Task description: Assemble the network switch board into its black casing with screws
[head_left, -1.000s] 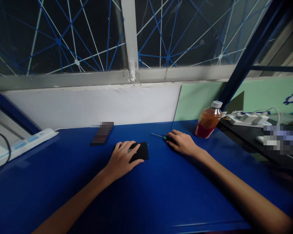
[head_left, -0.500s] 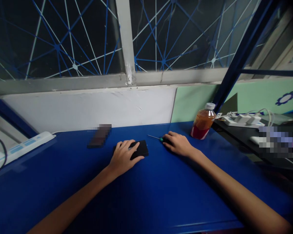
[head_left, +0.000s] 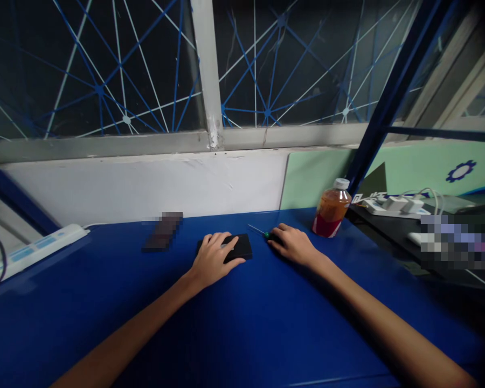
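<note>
On the blue table (head_left: 242, 334) lies a flat black box (head_left: 241, 247). My left hand (head_left: 215, 256) rests over its left part, palm down with the fingers spread. To the right, my right hand (head_left: 293, 243) is closed around the handle of a screwdriver (head_left: 266, 235). A green part of the handle shows at the fingertips, and the thin metal shaft points up and left, towards the wall. The rest of the handle is hidden under my fingers.
A dark, pixelated flat object (head_left: 164, 231) lies left of the box. An orange drink bottle (head_left: 332, 209) stands at the back right. White power strips lie at the far left (head_left: 36, 252) and right (head_left: 396, 207). Blue posts flank the window.
The view has shifted a little. The black box and my left hand on it are slightly further right, closer to the screwdriver and my right hand.
</note>
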